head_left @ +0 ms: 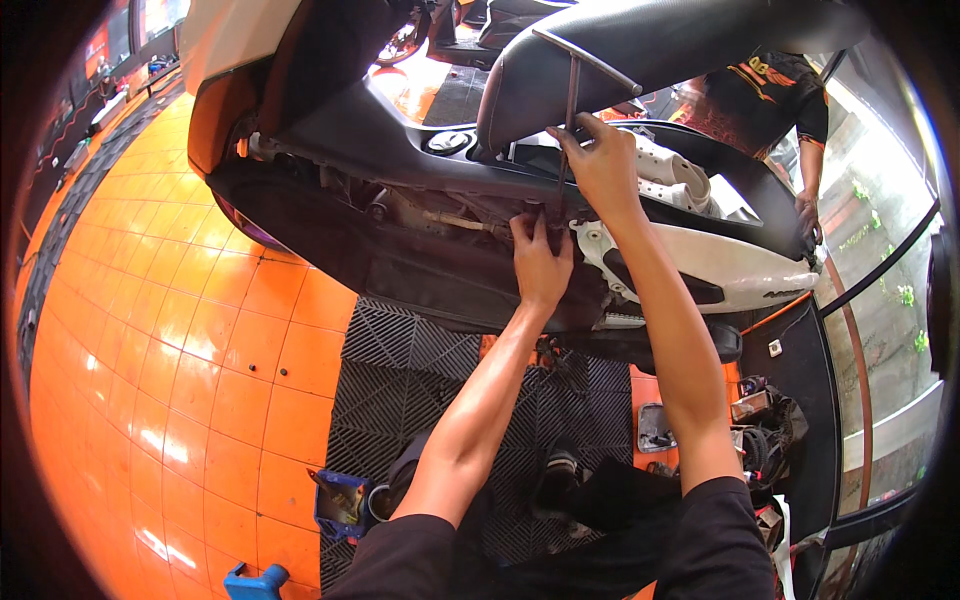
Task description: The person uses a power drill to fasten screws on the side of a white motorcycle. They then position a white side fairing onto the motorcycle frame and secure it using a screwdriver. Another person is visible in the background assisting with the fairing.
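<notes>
Setting: a scooter [400, 130] fills the upper half of the frame, its black seat [640, 40] raised, over an orange tiled floor [150, 330] and a black grid mat [420, 370].
Tool: a long thin T-handle wrench [570, 110], upright at upper centre, its shaft running down into the dark gap beside the white side panel [700, 260].
Right hand [600, 165]: closed around the upper shaft of the wrench, fingers wrapped.
Left hand [540, 262]: fingertips pressed to the body just where the shaft ends, seemingly steadying the tip; whether it pinches anything I cannot tell.
Handling advice: keep the shaft in line with the fastener, guide the tip with the lower hand, and turn from the top without leaning sideways.
Risk: a tilted shaft may slip off and mark the panel.
Bystander: another person [780, 100] at upper right, one hand on the scooter's tail.
Loose items: a blue tray [338, 505] at lower left of the mat.
</notes>
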`<action>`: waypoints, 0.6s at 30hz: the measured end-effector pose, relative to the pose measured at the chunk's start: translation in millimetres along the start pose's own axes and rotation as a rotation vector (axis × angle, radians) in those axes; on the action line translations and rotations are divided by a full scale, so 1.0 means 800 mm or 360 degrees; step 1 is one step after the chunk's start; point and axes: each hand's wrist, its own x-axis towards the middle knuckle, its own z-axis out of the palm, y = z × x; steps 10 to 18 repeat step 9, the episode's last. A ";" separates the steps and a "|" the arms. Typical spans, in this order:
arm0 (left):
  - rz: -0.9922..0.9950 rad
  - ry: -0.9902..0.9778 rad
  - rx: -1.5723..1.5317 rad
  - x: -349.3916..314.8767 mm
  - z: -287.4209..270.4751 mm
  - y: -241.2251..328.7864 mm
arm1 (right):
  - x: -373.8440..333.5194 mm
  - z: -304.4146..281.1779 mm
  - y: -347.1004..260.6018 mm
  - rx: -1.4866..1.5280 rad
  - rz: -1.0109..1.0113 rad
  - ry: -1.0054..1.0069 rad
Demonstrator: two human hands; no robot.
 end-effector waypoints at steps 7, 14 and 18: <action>-0.0191 -0.0124 -0.0040 0.032 -0.002 0.014 | 0.006 -0.009 -0.012 0.0014 0.0063 -0.0219; -0.0245 -0.0213 -0.0037 0.040 -0.011 0.011 | 0.012 -0.012 -0.022 0.0069 0.0106 -0.0301; -0.0245 -0.0213 -0.0037 0.040 -0.011 0.011 | 0.012 -0.012 -0.022 0.0069 0.0106 -0.0301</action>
